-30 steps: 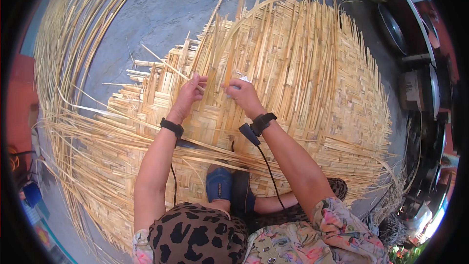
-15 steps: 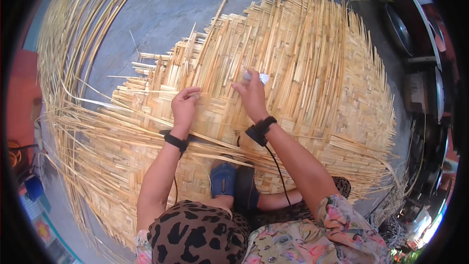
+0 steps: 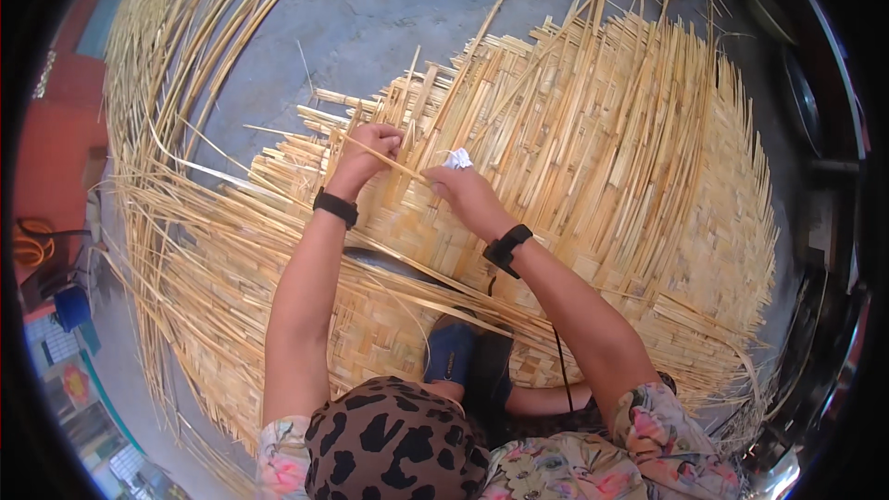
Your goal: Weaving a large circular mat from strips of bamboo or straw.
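Spanning both grips: pale narrow strip [image 3: 407, 169], lay slantwise between left grip [image 3: 372, 156] and right grip [image 3: 466, 194], over woven mat [image 3: 565, 120].
Strip's long axis: ran from just past left grip, down and rightward to the fingertips of right grip; crossed the mat's lengthwise canes at an angle rather than lying along them.
Right grip: closed to a pinch, held the strip's lower end between thumb and finger.
Left grip: curled inward with little gap showing; touched strip near its upper end, not clearly closed around it.
Nearer hand: left for the upper end, right for the lower; both in contact with strip.
White scrap [image 3: 457, 158]: sat just beyond the knuckles of right grip; unclear whether held or merely resting there.
Mat's spread: stretched beneath both grips, reached far to the right of right grip; ended raggedly beyond left grip.
Loose strips [image 3: 208, 222]: fanned across mat, nearer the body than left grip.
Long canes [image 3: 218, 46]: curved well apart from left grip, off to its left, beside grey-blue floor [image 3: 370, 0].
Blue shoe [image 3: 449, 350]: rested below both grips, toward the body.
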The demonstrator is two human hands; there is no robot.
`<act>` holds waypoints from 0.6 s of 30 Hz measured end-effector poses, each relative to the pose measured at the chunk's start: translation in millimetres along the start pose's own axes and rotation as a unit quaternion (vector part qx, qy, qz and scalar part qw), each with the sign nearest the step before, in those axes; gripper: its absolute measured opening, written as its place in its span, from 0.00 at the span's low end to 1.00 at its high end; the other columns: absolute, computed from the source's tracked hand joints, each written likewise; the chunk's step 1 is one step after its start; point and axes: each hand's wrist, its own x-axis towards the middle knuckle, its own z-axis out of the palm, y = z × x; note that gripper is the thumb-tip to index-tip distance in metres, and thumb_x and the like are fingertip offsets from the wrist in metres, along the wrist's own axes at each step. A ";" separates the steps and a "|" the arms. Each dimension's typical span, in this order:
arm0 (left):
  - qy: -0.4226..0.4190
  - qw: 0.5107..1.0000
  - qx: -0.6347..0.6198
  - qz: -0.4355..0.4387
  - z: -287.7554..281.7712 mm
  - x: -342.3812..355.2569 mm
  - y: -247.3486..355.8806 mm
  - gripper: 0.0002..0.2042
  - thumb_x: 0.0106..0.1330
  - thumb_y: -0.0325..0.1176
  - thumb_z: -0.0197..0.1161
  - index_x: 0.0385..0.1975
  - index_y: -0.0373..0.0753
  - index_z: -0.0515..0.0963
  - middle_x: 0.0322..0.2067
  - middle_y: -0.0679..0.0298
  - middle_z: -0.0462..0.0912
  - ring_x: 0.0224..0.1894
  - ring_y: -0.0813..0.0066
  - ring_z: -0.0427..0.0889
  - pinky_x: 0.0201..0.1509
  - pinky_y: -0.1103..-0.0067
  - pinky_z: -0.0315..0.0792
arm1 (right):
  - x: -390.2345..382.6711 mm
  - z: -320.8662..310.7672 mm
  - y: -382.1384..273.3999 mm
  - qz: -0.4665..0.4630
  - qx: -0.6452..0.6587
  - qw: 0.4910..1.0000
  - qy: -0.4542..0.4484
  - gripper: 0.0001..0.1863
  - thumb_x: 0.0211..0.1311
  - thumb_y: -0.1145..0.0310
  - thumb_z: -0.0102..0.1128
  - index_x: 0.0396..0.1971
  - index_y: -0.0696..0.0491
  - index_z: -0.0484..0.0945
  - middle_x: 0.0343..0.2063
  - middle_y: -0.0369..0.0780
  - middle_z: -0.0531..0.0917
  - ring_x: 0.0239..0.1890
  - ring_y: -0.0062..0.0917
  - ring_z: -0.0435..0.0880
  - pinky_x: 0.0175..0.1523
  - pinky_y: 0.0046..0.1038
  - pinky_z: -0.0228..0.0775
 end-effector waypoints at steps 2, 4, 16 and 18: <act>-0.031 0.999 -0.008 0.043 8.8 -4.6 8.8 0.12 0.63 0.22 0.54 0.41 0.33 0.84 0.33 0.64 0.83 0.38 0.76 0.81 0.41 0.81 0.75 | -0.5 -9.6 1.9 0.013 0.006 0.999 -0.042 0.08 0.62 0.74 0.57 0.41 0.50 0.81 0.30 0.46 0.82 0.35 0.39 0.81 0.39 0.35 0.72; -0.051 0.991 -0.013 0.121 9.8 -13.4 5.6 0.14 0.60 0.20 0.52 0.44 0.31 0.81 0.39 0.62 0.82 0.45 0.75 0.79 0.47 0.80 0.74 | -7.2 -11.9 3.2 -0.008 0.002 0.999 -0.053 0.07 0.62 0.72 0.59 0.39 0.50 0.82 0.30 0.44 0.82 0.34 0.37 0.81 0.40 0.34 0.73; -0.085 0.989 -0.120 0.025 15.5 -4.6 2.8 0.20 0.52 0.26 0.71 0.47 0.33 0.80 0.47 0.64 0.80 0.46 0.70 0.80 0.49 0.75 0.75 | -5.3 8.2 -13.1 0.185 0.095 0.971 0.121 0.07 0.61 0.64 0.62 0.34 0.50 0.80 0.23 0.44 0.82 0.26 0.39 0.82 0.33 0.36 0.74; -0.095 0.974 -0.135 0.153 10.6 -15.2 3.8 0.20 0.54 0.25 0.71 0.49 0.36 0.81 0.49 0.66 0.78 0.50 0.75 0.78 0.53 0.80 0.72 | 5.0 13.9 -20.0 0.189 0.053 0.971 0.135 0.06 0.62 0.64 0.61 0.34 0.50 0.79 0.23 0.45 0.82 0.27 0.41 0.83 0.33 0.38 0.74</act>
